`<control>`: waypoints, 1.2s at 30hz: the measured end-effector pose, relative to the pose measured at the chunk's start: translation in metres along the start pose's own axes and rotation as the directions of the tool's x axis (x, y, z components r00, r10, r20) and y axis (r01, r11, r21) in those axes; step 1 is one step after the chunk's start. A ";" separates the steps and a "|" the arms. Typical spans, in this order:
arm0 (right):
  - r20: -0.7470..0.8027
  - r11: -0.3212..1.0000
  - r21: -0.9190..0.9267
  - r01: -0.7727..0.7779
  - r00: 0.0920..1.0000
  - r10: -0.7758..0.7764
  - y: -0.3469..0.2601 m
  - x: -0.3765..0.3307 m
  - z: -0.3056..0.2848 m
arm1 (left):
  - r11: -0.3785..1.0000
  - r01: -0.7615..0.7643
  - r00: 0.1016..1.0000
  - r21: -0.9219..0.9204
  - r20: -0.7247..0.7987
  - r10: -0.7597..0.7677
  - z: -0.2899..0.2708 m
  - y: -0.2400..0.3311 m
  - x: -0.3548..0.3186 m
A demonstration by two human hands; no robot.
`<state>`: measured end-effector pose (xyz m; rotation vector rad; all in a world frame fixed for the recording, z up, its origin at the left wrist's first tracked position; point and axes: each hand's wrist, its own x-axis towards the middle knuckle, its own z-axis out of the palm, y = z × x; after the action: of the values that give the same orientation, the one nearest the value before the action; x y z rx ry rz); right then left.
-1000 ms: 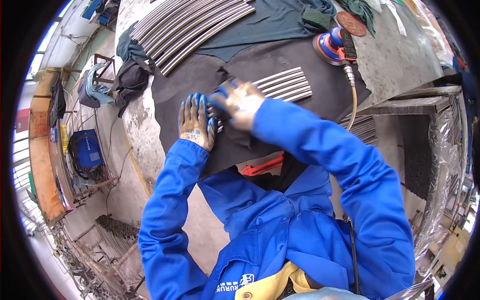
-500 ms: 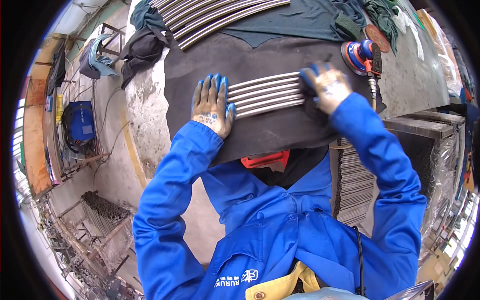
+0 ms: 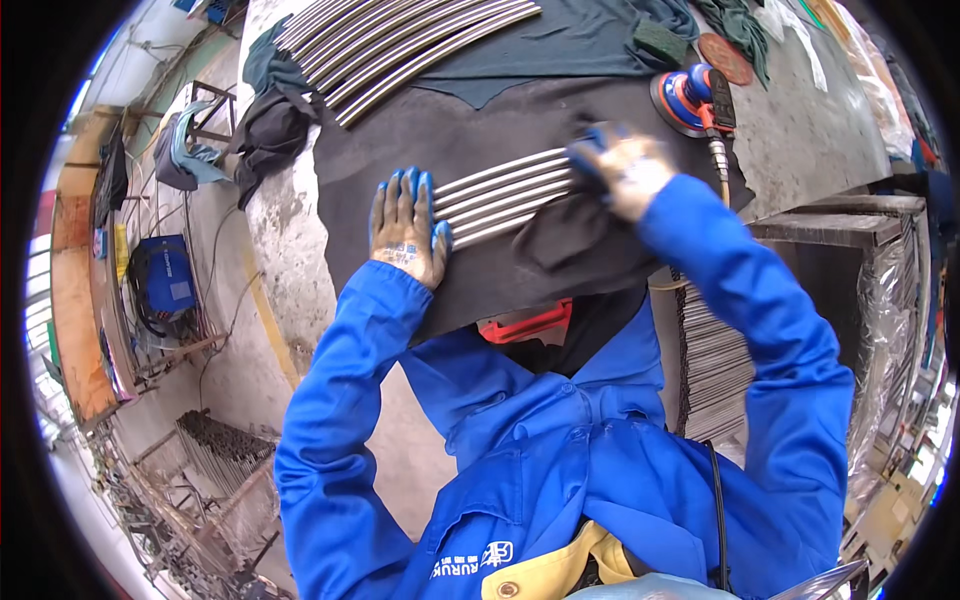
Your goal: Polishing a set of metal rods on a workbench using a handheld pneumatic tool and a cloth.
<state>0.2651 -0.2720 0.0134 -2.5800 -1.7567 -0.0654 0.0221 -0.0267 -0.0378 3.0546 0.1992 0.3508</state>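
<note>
Several slim, slightly curved metal rods [image 3: 500,198] lie side by side on a black mat [image 3: 375,130]. My left hand [image 3: 405,232], in a work glove with blue on the fingers, rests flat at their left ends, fingers stretched out. At the right ends is my right hand [image 3: 622,172], gloved too and smeared by motion. It grips a black cloth [image 3: 562,232], which spreads down and left over part of the lower rods. The right fingertips are partly hidden by blur and cloth.
More metal rods [image 3: 400,50] lie at the back left, beside green cloths [image 3: 560,45]. An orbital sander [image 3: 695,100] with a hose sits at the right, near a round reddish pad [image 3: 725,60]. A crumpled dark cloth [image 3: 275,130] lies on the left table edge.
The view has shifted, so the table appears further left. The black cloth now hangs out below my right hand, across the lower rods. My left hand stays at the rods' left ends.
</note>
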 end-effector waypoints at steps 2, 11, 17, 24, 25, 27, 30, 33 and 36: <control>0.091 0.968 -0.228 -0.101 0.988 0.124 0.028 -0.016 -0.014 | 1.000 0.016 1.000 -0.001 -0.002 -0.016 -0.002 0.000 -0.002; -0.266 0.932 0.357 -0.054 0.951 0.157 0.071 0.085 -0.062 | 1.000 0.015 1.000 -0.015 -0.005 -0.015 -0.005 0.003 0.006; -0.037 0.916 0.348 -0.199 0.974 0.226 0.015 0.163 -0.110 | 0.999 0.035 0.999 -0.032 0.019 -0.035 -0.004 -0.001 -0.003; 0.046 0.794 0.379 -0.476 0.866 0.497 0.170 0.026 -0.109 | 0.999 -0.011 0.999 -0.050 -0.039 0.009 -0.003 0.000 -0.003; 0.115 0.792 0.251 -0.556 0.830 0.546 0.202 0.014 -0.113 | 0.998 -0.018 0.999 -0.054 -0.035 0.016 -0.003 0.002 0.000; 0.127 0.784 0.249 -0.569 0.821 0.557 0.234 0.013 -0.102 | 0.998 -0.028 0.999 -0.053 -0.030 0.026 -0.007 0.003 -0.001; 0.169 0.770 0.263 -0.581 0.814 0.556 0.270 0.021 -0.062 | 0.999 -0.023 1.000 -0.026 -0.001 0.023 -0.012 0.003 0.000; 0.091 0.804 0.361 -0.472 0.876 0.474 0.290 0.051 -0.024 | 0.999 -0.038 0.999 -0.037 -0.008 0.038 -0.007 0.004 0.007; 0.286 0.803 0.480 -0.352 0.929 0.236 0.268 0.100 -0.013 | 0.999 -0.029 0.999 -0.037 0.012 0.029 -0.012 0.004 0.002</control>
<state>0.5502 -0.2781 0.0331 -2.4536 -1.1574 0.6316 0.0216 -0.0304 -0.0255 3.0249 0.1458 0.3336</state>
